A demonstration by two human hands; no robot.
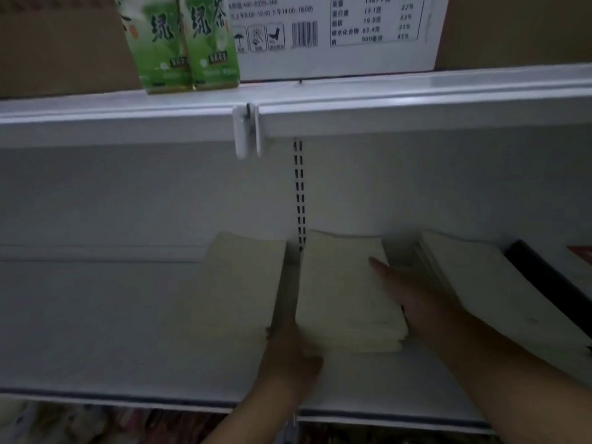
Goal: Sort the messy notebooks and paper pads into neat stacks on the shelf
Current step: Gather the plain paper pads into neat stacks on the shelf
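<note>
Nearest the camera runs the front lip of the white metal shelf [96, 331], smooth and matte, with blurred coloured goods on the level below. Both forearms reach over that lip. The left hand [290, 357] presses against the near-left corner of the middle stack [346, 293], fingers curled around its edge, thumb side toward the front. The right hand [403, 290] lies flat along the same stack's right side, fingers straight and together, the fingertip resting on the top sheet; it sits in the gap between this stack and the right stack [499, 293], hiding part of that gap.

There are three cream-coloured piles of paper pads on the shelf, all rectangular with soft, plain covers. The middle one shows layered edges at its near end (slightly uneven there). The left stack [237, 283] sits just beside it, apart by a narrow gap. The right stack is tilted, fanning toward the front right, and beside it lies a black notebook [551, 283], partly cut off by the frame.

Behind, a slotted upright strip [299, 193] runs down the pale back panel. Above, on the upper shelf [416, 107], stand two green tea cartons [182, 43], a white printed box [336, 30] and brown cardboard.
</note>
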